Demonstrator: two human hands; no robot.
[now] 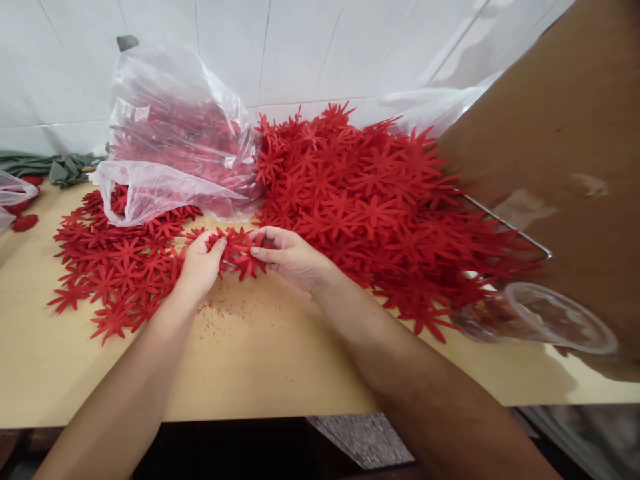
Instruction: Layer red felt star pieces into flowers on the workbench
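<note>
My left hand [201, 261] and my right hand [289, 255] meet over the wooden table [260, 360], both pinching a small bunch of red felt flowers [239, 251] between thumb and fingers. A flat spread of the same red flowers [113, 267] lies to the left of my left hand. A much bigger heap of red flowers [370, 200] rises behind and to the right of my right hand.
A clear plastic bag [175, 133] with more red flowers stands at the back against the white tiled wall. A clear plastic cup [545, 320] lies on its side at the right, under a brown cardboard sheet [565, 147]. Grey-green cloth [55, 167] sits far left.
</note>
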